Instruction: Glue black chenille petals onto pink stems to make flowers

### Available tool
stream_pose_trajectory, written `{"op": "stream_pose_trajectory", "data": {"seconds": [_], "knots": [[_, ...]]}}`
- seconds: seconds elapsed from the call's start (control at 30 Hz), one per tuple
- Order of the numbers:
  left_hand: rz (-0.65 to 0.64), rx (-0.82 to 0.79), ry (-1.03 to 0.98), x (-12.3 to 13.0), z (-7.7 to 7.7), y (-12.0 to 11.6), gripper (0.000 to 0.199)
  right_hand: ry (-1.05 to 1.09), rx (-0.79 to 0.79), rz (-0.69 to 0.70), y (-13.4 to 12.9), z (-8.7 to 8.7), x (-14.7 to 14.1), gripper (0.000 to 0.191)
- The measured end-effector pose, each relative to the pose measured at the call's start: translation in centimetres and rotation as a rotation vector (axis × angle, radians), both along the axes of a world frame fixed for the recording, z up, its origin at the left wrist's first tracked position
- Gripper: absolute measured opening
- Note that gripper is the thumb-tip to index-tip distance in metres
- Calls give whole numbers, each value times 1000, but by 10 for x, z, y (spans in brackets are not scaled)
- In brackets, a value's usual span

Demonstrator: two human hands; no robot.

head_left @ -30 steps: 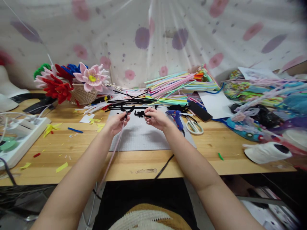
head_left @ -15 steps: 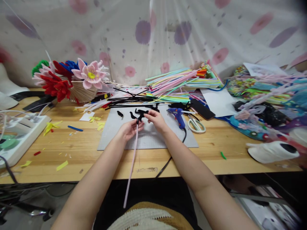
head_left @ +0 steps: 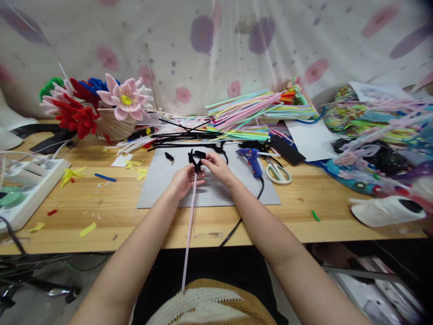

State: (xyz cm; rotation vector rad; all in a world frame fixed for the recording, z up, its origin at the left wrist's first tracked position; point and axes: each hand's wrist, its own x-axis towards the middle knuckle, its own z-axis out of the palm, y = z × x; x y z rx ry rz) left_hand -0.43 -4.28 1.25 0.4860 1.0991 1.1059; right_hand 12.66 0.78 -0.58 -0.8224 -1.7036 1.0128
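A pale pink stem hangs down toward my lap, with black fuzzy pieces at its top. My left hand holds the stem just under the black pieces, its lower fingers partly spread. On the right, my right hand pinches the edge of a black piece between thumb and fingers. Both hands are above a grey mat. A small loose black piece lies on the mat, left of my hands.
Right of my hands are a blue glue gun with a cord, scissors and a black phone. Pipe cleaners are piled behind. Fuzzy flowers stand back left, a power strip at left, a white spool at right.
The black pieces at the stem's top have turned and now stand in a more V-like shape. The stem's lower end has swung right. The view has shifted slightly.
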Motion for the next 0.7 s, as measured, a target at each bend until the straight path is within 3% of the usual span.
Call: {"op": "stream_pose_trajectory", "data": {"seconds": [0.5,0.7], "knots": [[-3,25,63,0,1,-3,21,45,-14,17,1,-3,0,20],[17,108,189,4,-2,-4,17,66,-24,30,2,-5,-1,21]]}}
